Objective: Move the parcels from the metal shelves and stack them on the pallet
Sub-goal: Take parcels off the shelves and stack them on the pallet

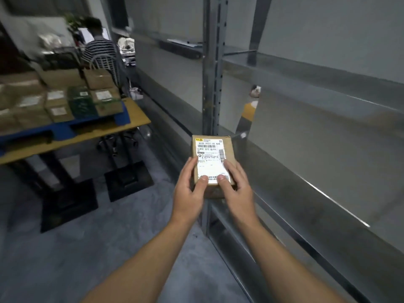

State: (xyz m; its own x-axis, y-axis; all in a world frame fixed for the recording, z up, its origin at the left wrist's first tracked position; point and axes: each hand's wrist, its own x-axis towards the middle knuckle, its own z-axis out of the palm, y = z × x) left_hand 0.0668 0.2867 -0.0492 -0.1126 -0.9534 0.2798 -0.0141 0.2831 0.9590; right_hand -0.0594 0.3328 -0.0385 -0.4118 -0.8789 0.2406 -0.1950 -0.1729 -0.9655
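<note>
Hands: left hand (189, 194) and right hand (238, 193) gripped the parcel (210, 158) by its sides, thumbs on its label.
Parcel: held beside the metal shelves (213, 84), long axis pointing away.
Pallet (61, 129): on the worktop (138, 119), well off to the left — the left hand's side.
</note>
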